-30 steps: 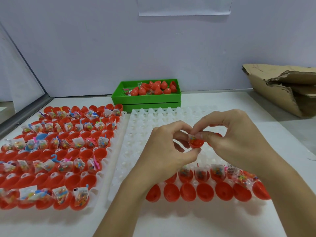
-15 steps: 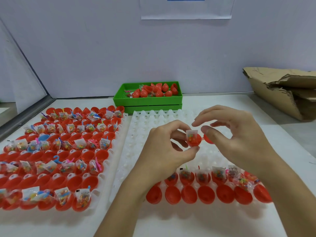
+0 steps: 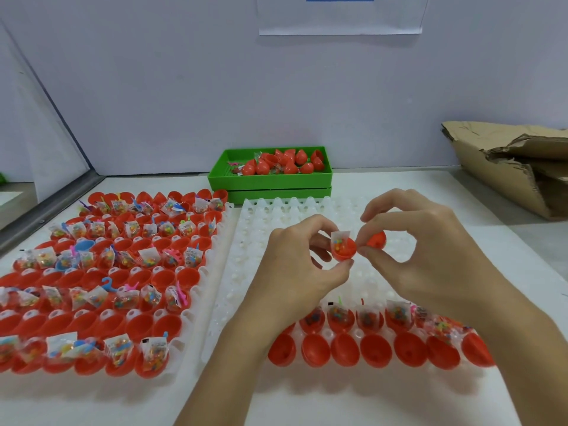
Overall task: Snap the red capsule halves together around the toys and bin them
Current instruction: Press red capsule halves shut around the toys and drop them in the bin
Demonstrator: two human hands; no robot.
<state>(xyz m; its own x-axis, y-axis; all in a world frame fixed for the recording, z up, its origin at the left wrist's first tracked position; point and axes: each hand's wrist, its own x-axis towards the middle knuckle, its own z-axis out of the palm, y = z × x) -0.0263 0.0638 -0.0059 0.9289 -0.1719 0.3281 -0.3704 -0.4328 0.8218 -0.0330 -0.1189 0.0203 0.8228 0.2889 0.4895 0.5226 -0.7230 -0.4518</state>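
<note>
My left hand point(image 3: 299, 265) pinches a red capsule half point(image 3: 345, 252) between thumb and fingers; a small clear toy packet point(image 3: 340, 238) sticks up out of it. My right hand point(image 3: 424, 250) is just to its right, thumb and forefinger touching the rim of that half, with a second red capsule half point(image 3: 377, 239) tucked in its palm behind the fingers. Both hands hover over the white tray point(image 3: 276, 222). The green bin point(image 3: 270, 179) with closed red capsules stands at the back.
The white tray's near rows point(image 3: 378, 348) hold red halves, some with toy packets. A second tray point(image 3: 101, 278) on the left is packed with red halves and packets. A torn cardboard box point(image 3: 516, 161) lies at the right rear. A wall stands behind.
My right hand lifted its fingers off the capsule half, exposing the packet, then came back to touch its rim. The camera tilted up slightly.
</note>
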